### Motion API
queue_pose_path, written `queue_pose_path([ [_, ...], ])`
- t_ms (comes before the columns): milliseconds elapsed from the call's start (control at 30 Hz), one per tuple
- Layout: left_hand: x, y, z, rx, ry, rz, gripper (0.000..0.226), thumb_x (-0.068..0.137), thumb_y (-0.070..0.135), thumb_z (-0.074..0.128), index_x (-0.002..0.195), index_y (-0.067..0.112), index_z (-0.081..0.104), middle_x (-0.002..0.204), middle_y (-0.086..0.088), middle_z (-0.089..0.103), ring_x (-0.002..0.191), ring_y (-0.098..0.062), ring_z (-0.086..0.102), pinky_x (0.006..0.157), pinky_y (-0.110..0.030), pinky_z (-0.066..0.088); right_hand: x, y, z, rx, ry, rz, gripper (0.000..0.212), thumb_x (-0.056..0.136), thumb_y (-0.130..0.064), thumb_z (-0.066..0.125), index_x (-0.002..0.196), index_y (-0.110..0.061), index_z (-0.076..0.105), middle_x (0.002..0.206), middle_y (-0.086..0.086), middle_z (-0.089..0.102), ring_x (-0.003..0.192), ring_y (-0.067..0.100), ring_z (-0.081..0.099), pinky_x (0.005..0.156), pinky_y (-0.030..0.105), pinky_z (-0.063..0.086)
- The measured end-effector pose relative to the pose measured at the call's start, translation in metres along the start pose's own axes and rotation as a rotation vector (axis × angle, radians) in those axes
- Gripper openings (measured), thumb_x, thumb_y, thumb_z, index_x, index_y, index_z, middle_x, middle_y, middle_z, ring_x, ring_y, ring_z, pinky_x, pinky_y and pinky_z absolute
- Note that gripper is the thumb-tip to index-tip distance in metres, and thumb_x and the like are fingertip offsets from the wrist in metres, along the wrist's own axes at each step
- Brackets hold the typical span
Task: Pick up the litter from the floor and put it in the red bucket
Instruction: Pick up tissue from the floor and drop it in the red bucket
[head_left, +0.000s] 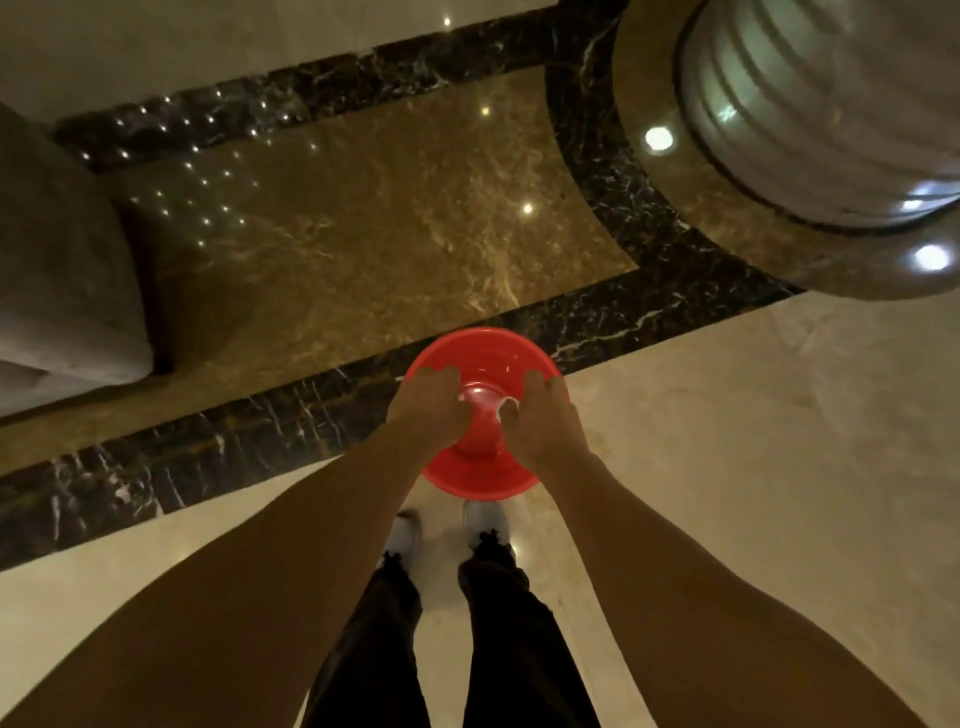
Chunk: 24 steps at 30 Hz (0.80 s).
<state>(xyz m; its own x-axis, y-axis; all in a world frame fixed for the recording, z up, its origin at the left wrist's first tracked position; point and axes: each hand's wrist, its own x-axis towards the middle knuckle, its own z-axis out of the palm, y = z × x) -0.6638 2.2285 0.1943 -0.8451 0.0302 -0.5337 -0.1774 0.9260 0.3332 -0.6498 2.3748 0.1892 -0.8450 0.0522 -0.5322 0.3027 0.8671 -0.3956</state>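
The red bucket stands on the floor just ahead of my feet. Both of my hands hang over its mouth, backs up and fingers pointing down. My left hand covers the bucket's left side, its fingers apart and nothing visible in them. My right hand covers the right side. A small white piece of litter shows between the hands, right against my right thumb. I cannot tell whether that hand grips it or it lies inside the bucket. The bucket's pale bottom glints between the hands.
A grey upholstered seat stands at the left. At the upper right rises a large round column base. The glossy marble floor has dark veined borders. My white shoes stand close behind the bucket.
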Motion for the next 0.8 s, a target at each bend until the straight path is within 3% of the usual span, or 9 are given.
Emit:
queue_pose_path([
  [100, 0.005, -0.005, 0.001, 0.017, -0.109, -0.085, 0.033, 0.086, 0.026, 0.057, 0.114, 0.009, 0.056, 0.110, -0.014, 0.061, 0.097, -0.032, 0.061, 0.077, -0.038, 0.053, 0.008, 0.010, 0.003, -0.055, -0.059, 0.039, 0.047, 0.090, -0.029, 0.050, 0.133, -0.015, 0.041, 0.133, 0.014, 0.046, 0.113, 0.039, 0.053, 0.094, 0.054, 0.047],
  [233, -0.007, -0.013, -0.006, 0.064, -0.183, -0.100, 0.005, 0.086, 0.017, 0.051, 0.082, 0.014, 0.050, 0.094, -0.012, 0.064, 0.081, -0.027, 0.062, 0.074, -0.038, 0.056, 0.005, 0.011, -0.002, -0.075, -0.162, 0.025, 0.041, 0.090, -0.028, 0.050, 0.129, -0.017, 0.047, 0.123, 0.011, 0.056, 0.107, 0.035, 0.057, 0.089, 0.051, 0.051],
  [333, -0.020, -0.023, -0.014, 0.075, -0.189, -0.120, 0.013, 0.087, 0.018, 0.050, 0.088, 0.008, 0.058, 0.092, -0.009, 0.065, 0.084, -0.027, 0.065, 0.078, -0.042, 0.057, 0.002, -0.001, -0.012, -0.105, -0.176, 0.008, 0.043, 0.089, -0.028, 0.052, 0.129, -0.015, 0.047, 0.122, 0.012, 0.054, 0.107, 0.034, 0.056, 0.088, 0.052, 0.052],
  [433, -0.034, -0.033, -0.034, 0.034, -0.105, -0.173, 0.017, 0.087, 0.021, 0.052, 0.094, 0.013, 0.065, 0.090, -0.008, 0.066, 0.084, -0.027, 0.065, 0.077, -0.044, 0.058, 0.000, -0.025, -0.026, -0.167, -0.129, -0.107, 0.042, 0.088, -0.023, 0.051, 0.127, -0.009, 0.048, 0.124, 0.016, 0.053, 0.110, 0.036, 0.055, 0.089, 0.049, 0.050],
  [567, -0.064, -0.049, -0.069, 0.000, 0.024, -0.246, 0.024, 0.089, 0.036, 0.049, 0.088, 0.016, 0.062, 0.081, -0.003, 0.063, 0.075, -0.024, 0.063, 0.072, -0.041, 0.056, -0.015, -0.078, -0.040, -0.231, -0.082, -0.268, 0.027, 0.091, -0.027, 0.047, 0.109, -0.008, 0.054, 0.108, 0.014, 0.062, 0.098, 0.032, 0.060, 0.074, 0.036, 0.045],
  [700, -0.115, -0.095, -0.107, -0.035, 0.242, -0.313, 0.031, 0.089, 0.046, 0.046, 0.084, 0.018, 0.057, 0.078, -0.002, 0.057, 0.074, -0.023, 0.059, 0.068, -0.036, 0.053, -0.058, -0.160, -0.031, -0.305, -0.029, -0.470, 0.054, 0.091, -0.060, 0.035, 0.105, -0.013, 0.058, 0.098, 0.011, 0.065, 0.092, 0.031, 0.062, 0.075, 0.040, 0.052],
  [800, -0.143, -0.124, -0.119, -0.054, 0.327, -0.337, 0.030, 0.090, 0.046, 0.047, 0.087, 0.019, 0.061, 0.078, 0.000, 0.060, 0.071, -0.020, 0.060, 0.071, -0.038, 0.056, -0.079, -0.198, -0.024, -0.375, -0.003, -0.575, 0.066, 0.089, -0.069, 0.026, 0.117, -0.016, 0.054, 0.105, 0.011, 0.063, 0.096, 0.031, 0.060, 0.077, 0.042, 0.050],
])
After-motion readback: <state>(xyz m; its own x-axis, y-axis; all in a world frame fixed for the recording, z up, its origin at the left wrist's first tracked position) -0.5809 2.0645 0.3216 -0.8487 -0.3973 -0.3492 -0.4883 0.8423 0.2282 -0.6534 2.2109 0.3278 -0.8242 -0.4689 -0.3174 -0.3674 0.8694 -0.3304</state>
